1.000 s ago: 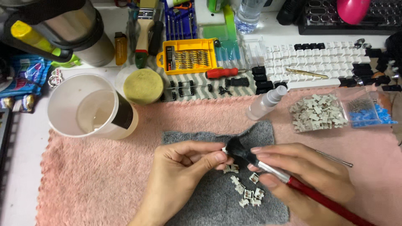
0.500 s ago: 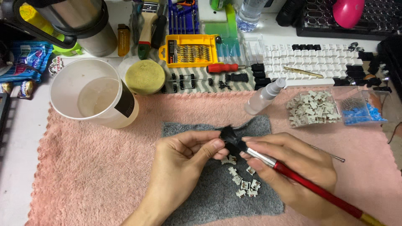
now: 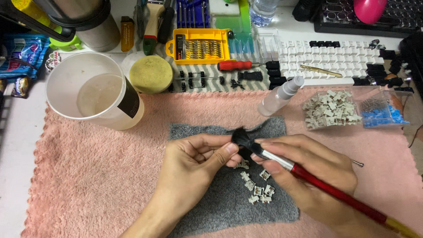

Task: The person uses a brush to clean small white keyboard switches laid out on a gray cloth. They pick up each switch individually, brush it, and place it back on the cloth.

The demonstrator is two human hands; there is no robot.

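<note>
White cup [image 3: 94, 92] of cloudy liquid stood at the left on the pink towel [image 3: 88, 176]. Left hand [image 3: 194, 169] came in from the bottom edge, palm turned inward, fingers [image 3: 227, 150] pinched shut on a small part, mostly hidden. Brush [image 3: 264, 154], black bristles and red handle, touched that part over the grey cloth [image 3: 220, 202]. Loose white switch parts [image 3: 257, 187] lay on the cloth just below. Right hand [image 3: 308, 174] reached in from the lower right, fingers wrapped around the brush ferrule. Clear tray of white parts [image 3: 330, 110] sat at upper right
</note>
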